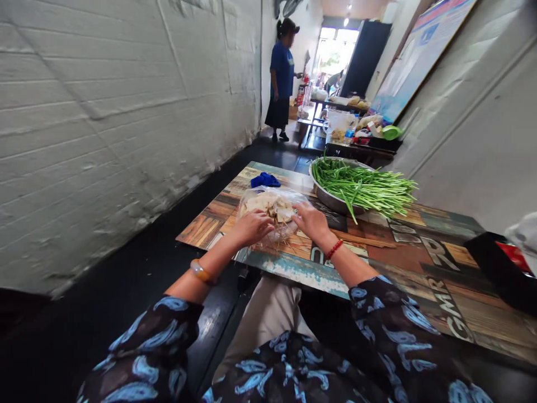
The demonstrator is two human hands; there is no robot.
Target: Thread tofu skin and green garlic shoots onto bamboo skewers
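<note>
A clear plastic bag lies spread on the table in front of me, with pale, flat, torn-looking pieces in it. Thin brown straw-like bits stick out at its near side. My left hand is at the bag's near left, fingers bent together on the plastic and the bits. At the right edge, my right hand pinches the bag between thumb and fingers. What lies under the fingertips is partly hidden. Just beyond the bag is a crumpled blue cloth.
A metal basin heaped with long green stalks stands at the table's right rear. The wood-patterned table extends right to a black box. Behind are cluttered tables and a standing person. A white wall runs along the left.
</note>
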